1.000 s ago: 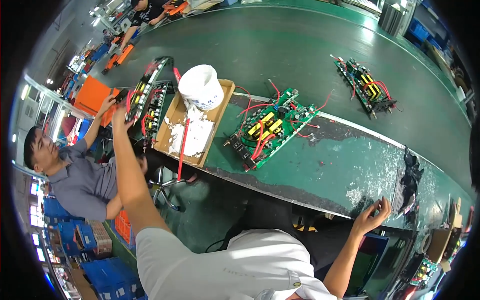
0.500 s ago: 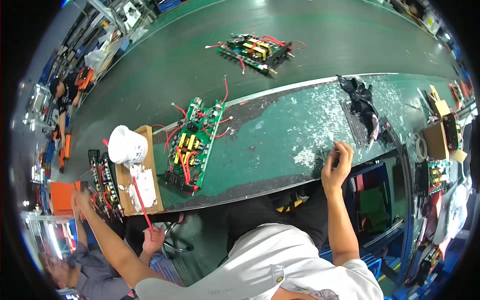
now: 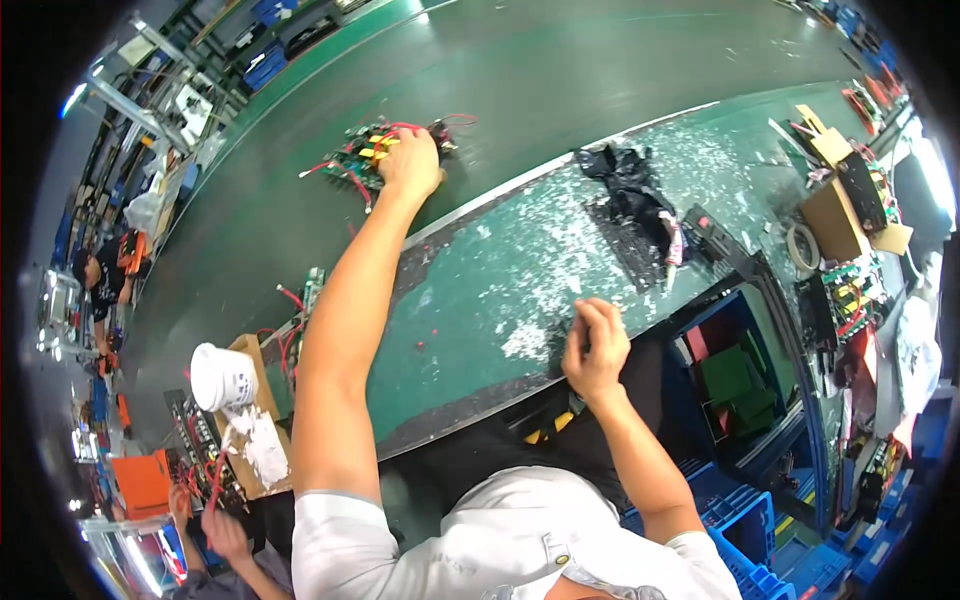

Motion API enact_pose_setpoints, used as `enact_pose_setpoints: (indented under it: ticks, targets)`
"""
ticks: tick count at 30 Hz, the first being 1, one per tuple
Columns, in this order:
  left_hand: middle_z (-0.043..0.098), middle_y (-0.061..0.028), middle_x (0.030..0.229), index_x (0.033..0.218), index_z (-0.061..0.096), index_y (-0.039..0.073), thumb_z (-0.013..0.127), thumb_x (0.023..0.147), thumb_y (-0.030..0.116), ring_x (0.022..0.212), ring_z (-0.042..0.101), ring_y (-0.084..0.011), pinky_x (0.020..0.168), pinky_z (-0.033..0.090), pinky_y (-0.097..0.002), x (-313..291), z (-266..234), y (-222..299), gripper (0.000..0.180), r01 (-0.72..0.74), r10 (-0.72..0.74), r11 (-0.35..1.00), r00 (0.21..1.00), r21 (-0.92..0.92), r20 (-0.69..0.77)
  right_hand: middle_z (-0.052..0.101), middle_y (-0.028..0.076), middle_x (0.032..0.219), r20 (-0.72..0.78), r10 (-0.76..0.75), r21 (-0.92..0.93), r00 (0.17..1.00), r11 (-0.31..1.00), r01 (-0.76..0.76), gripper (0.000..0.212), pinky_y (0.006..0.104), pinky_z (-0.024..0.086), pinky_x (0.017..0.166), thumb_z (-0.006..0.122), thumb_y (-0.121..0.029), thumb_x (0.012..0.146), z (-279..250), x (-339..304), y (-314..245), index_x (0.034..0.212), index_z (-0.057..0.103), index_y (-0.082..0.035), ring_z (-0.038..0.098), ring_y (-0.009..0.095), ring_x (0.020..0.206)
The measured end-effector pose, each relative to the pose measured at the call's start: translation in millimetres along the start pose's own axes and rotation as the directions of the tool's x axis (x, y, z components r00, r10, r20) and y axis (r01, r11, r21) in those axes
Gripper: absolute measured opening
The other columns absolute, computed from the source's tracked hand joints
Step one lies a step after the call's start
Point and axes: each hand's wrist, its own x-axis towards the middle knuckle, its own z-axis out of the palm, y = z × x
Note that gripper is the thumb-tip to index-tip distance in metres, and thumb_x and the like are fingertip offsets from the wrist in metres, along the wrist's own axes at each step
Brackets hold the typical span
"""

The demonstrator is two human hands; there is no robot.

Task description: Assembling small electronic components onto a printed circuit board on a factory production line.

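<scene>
Stretched out over the far green surface, my left hand (image 3: 412, 163) grips a circuit board (image 3: 352, 157) with yellow-wrapped parts and red wires. The palm and fingers cover its right part, and the fingertips are hidden. My right hand (image 3: 598, 352) hovers by the near edge of the worn green bench (image 3: 480, 330). Its fingers are loosely bent, a gap shows beside the thumb, and I see nothing in them. A second circuit board (image 3: 310, 290) sticks out behind my left forearm, mostly covered by it.
Left of my arm, a white tub (image 3: 222, 377) lies tilted in a cardboard tray (image 3: 275, 487) with white paste. A co-worker's hand (image 3: 228, 535) holds a red stick there. Crumpled black plastic (image 3: 625, 180), a tube (image 3: 671, 250) and a tape roll (image 3: 802, 247) are at right.
My left hand has swung from the far left up to the far circuit board and taken hold of it. The view has shifted; my right hand stays near the bench edge.
</scene>
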Motion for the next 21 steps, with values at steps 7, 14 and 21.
enact_pose_setpoints:
  ticks: [7, 14, 21]
  targets:
    - [0.059, -0.0170, 0.133, 0.123, 0.065, 0.006, 0.077, 0.079, 0.020, 0.118, 0.063, -0.0374, 0.091, 0.055, -0.0493, 20.1, -17.4, 9.1, 0.047, 0.248, -0.217, 0.965, 0.935, -0.080, 0.281, 0.064, 0.014, 0.099, -0.036, 0.001, -0.004, 0.999, 1.000, -0.001, 0.035, 0.0349, 0.049, 0.059, 0.063, 0.008, 0.074, -4.8, -0.5, 3.0, 0.108, 0.063, -0.001, 0.062, 0.027, 0.068]
    - [0.064, -0.0150, 0.116, 0.110, 0.070, 0.007, 0.079, 0.073, 0.025, 0.102, 0.065, -0.0358, 0.087, 0.052, -0.0449, -52.1, -87.6, -67.7, 0.042, -0.021, 0.005, 0.956, 0.998, -0.293, -0.055, 0.068, 0.011, 0.096, 0.277, 0.315, 0.205, 0.908, 0.904, -0.376, 0.023, 0.0313, 0.050, 0.067, 0.066, -0.003, 0.089, -16.7, 11.6, -5.1, 0.112, 0.062, -0.002, 0.066, 0.022, 0.076]
    - [0.061, -0.0123, 0.102, 0.098, 0.066, 0.002, 0.066, 0.066, -0.007, 0.090, 0.064, -0.0321, 0.079, 0.054, -0.0400, -225.0, -168.2, -60.7, 0.033, -0.653, 0.575, 0.720, 0.750, -0.235, -0.326, 0.053, 0.021, 0.139, 0.694, 0.421, 0.704, 0.584, -0.222, -0.675, 0.088, 0.0473, 0.050, 0.101, 0.048, -0.065, 0.094, -15.4, 76.4, -1.9, 0.154, 0.024, -0.006, 0.055, 0.034, 0.124]
